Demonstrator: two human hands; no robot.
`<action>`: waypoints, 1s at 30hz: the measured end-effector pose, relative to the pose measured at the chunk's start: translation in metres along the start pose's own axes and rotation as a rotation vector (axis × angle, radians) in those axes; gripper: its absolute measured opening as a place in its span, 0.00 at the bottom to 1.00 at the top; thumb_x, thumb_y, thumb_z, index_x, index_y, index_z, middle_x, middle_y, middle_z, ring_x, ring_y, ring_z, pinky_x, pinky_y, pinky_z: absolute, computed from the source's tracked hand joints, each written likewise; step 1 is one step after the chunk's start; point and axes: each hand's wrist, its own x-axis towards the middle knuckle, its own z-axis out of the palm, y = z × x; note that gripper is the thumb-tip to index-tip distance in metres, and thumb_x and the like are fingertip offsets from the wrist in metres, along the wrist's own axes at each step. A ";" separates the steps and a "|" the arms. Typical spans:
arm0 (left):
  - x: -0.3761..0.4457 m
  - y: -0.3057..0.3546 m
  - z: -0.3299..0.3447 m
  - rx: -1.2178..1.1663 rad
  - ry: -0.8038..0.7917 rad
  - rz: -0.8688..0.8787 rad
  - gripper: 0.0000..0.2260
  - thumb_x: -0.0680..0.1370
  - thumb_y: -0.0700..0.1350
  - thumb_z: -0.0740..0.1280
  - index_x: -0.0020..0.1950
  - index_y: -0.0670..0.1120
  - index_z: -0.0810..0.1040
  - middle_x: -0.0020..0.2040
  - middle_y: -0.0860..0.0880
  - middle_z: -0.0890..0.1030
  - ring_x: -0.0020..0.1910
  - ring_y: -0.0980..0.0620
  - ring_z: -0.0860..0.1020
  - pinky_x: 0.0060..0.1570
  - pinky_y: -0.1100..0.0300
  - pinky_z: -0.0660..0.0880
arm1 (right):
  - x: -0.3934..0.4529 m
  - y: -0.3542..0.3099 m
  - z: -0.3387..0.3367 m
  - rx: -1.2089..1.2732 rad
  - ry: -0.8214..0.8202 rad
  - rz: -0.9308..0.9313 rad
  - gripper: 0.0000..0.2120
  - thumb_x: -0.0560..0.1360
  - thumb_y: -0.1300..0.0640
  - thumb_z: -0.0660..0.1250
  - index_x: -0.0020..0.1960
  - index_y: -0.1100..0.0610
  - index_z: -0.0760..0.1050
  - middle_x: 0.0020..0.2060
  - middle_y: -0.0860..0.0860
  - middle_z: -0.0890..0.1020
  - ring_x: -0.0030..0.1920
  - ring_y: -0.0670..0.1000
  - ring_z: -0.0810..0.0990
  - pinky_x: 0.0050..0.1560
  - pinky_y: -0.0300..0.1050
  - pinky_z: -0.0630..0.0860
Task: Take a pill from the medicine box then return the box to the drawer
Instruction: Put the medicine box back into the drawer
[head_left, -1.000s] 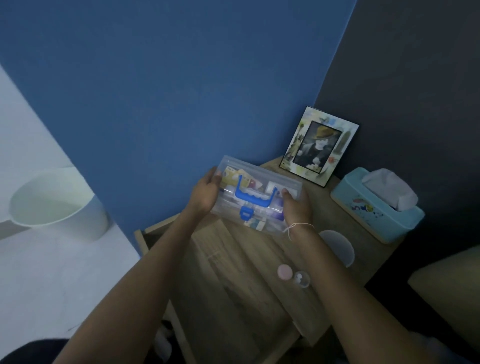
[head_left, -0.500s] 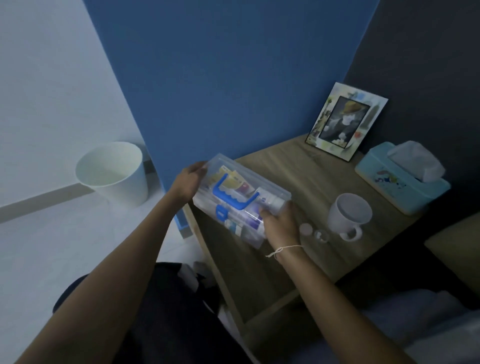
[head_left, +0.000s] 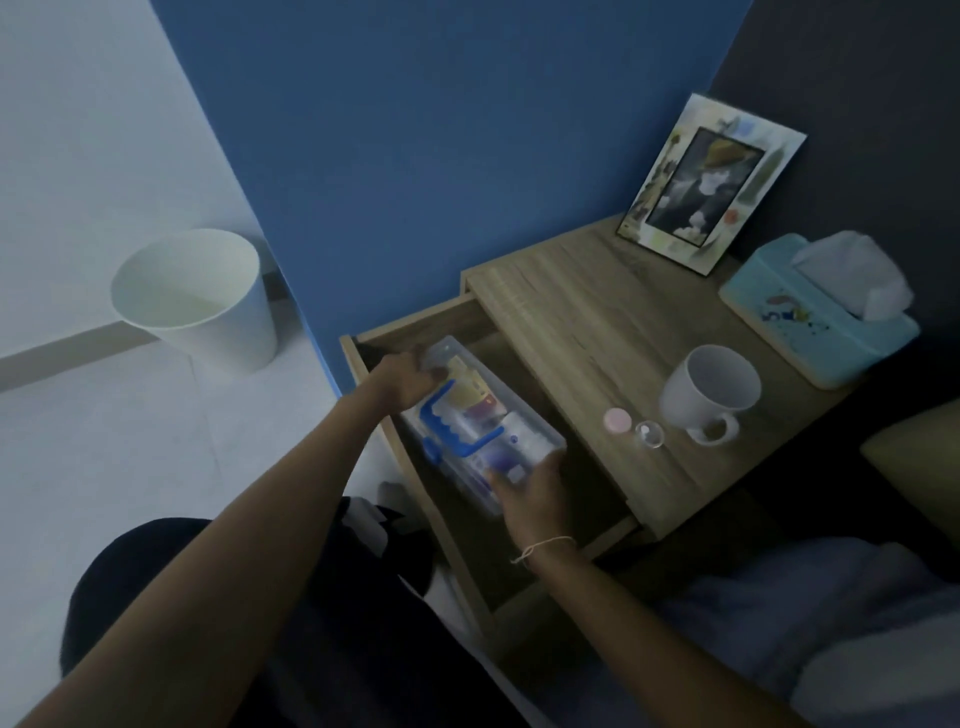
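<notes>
The clear plastic medicine box (head_left: 488, 423), with a blue handle and latch and coloured packets inside, is held inside the open wooden drawer (head_left: 415, 327) of the bedside table. My left hand (head_left: 405, 382) grips its far end and my right hand (head_left: 535, 499) grips its near end. I cannot tell whether the box rests on the drawer floor. On the tabletop lie a small pink cap (head_left: 616, 420) and a clear round container (head_left: 649, 434) with a white pill inside.
A white mug (head_left: 709, 392) stands on the wooden tabletop (head_left: 582, 322) near the pill container. A picture frame (head_left: 711, 182) and a light blue tissue box (head_left: 815, 312) sit at the back. A white bin (head_left: 195, 299) is on the floor at left.
Both hands carried the medicine box off the tabletop, leftward and down, into the open drawer. The view shifted, so the drawer's inside now shows.
</notes>
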 end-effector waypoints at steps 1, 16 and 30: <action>0.004 -0.003 0.006 0.020 -0.038 -0.013 0.27 0.78 0.57 0.62 0.73 0.44 0.65 0.67 0.41 0.75 0.64 0.41 0.74 0.61 0.52 0.71 | 0.003 0.004 0.003 -0.026 0.004 0.020 0.41 0.70 0.46 0.72 0.75 0.53 0.55 0.66 0.54 0.73 0.65 0.54 0.74 0.62 0.57 0.75; 0.050 -0.018 0.037 0.140 -0.083 0.001 0.38 0.73 0.58 0.69 0.76 0.44 0.56 0.73 0.40 0.67 0.70 0.40 0.68 0.68 0.43 0.68 | 0.042 0.038 0.043 -0.081 0.096 0.111 0.46 0.71 0.47 0.72 0.78 0.53 0.47 0.72 0.56 0.66 0.71 0.55 0.68 0.65 0.48 0.68; 0.021 -0.028 0.070 0.506 0.025 0.214 0.44 0.75 0.65 0.60 0.78 0.43 0.41 0.79 0.42 0.42 0.78 0.44 0.41 0.73 0.49 0.39 | 0.063 0.052 0.027 -0.775 -0.010 -0.389 0.32 0.81 0.45 0.48 0.78 0.59 0.42 0.79 0.57 0.45 0.78 0.55 0.42 0.74 0.50 0.40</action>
